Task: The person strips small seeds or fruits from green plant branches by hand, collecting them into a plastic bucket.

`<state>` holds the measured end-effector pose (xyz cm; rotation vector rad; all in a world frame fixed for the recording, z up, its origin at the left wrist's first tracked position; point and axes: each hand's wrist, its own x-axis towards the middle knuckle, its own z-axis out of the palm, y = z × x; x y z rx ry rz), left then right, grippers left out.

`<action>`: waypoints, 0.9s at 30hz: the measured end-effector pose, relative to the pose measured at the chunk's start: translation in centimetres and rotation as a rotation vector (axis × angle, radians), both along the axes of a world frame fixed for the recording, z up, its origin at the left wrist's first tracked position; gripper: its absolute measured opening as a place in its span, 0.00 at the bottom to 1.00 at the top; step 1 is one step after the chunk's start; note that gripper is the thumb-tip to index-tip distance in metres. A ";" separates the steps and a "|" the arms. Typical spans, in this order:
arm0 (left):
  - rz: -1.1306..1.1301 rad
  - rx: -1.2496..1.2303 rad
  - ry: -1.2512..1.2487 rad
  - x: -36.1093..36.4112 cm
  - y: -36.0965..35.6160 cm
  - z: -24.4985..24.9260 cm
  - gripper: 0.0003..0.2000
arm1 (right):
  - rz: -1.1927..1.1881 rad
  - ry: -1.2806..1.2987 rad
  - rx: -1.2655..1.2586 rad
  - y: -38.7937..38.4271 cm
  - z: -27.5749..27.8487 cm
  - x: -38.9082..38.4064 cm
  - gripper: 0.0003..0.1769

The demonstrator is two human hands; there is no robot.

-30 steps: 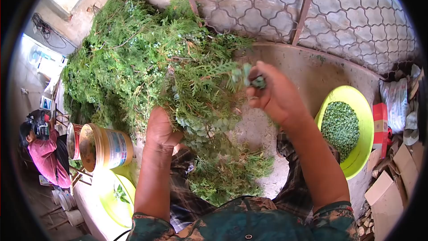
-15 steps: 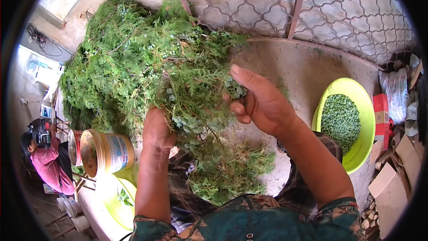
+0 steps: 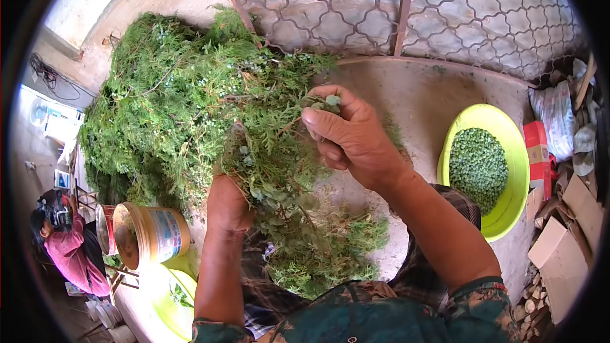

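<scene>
My left hand (image 3: 229, 204) is closed round a leafy evergreen branch (image 3: 276, 200) with pale green cones on it; its fingertips are hidden by the foliage. To the right of that branch, my right hand (image 3: 352, 136) has its thumb and forefinger together on a few small green cones (image 3: 332, 101). A large heap of cut evergreen branches (image 3: 168, 101) rises behind my left hand. Between my knees lies a smaller pile of sprigs (image 3: 337, 244) on the floor.
A yellow-green basin (image 3: 518, 197) full of green cones stands at right. Flattened cardboard (image 3: 562, 267) and a red box (image 3: 537, 152) lie beyond it. At left are a yellow bucket (image 3: 152, 235), another basin (image 3: 159, 292) and a seated person (image 3: 76, 254). A metal lattice (image 3: 400, 13) stands behind.
My right hand has moved slightly up and left, its thumb and forefinger now closed with cones showing above them. My left hand keeps its hold on the branch. The view has shifted slightly.
</scene>
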<state>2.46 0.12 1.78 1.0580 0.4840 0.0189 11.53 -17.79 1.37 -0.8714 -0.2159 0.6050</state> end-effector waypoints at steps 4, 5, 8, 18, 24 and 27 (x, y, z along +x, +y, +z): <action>-0.020 0.024 -0.016 0.1 -0.7 0.3 0.14 | 0.037 -0.029 -0.082 -0.3 0.3 0.0 0.11; -0.012 0.018 -0.024 0.0 -0.8 0.5 0.14 | 0.033 -0.029 -0.086 -0.5 0.3 0.1 0.11; -0.027 0.024 -0.039 -0.2 -0.5 0.2 0.15 | -0.061 -0.048 -0.055 -1.2 1.0 0.2 0.11; 0.051 0.015 -0.076 -0.4 1.9 -0.9 0.13 | -1.266 -0.384 -0.334 -21.1 2.6 1.6 0.02; 0.114 -0.032 -0.067 0.1 1.1 -0.8 0.11 | -0.877 -0.415 -1.314 -32.7 -9.1 0.0 0.12; 0.107 -0.044 -0.026 0.1 1.6 -2.1 0.08 | -0.598 -0.246 -1.262 -24.5 -4.0 -0.8 0.13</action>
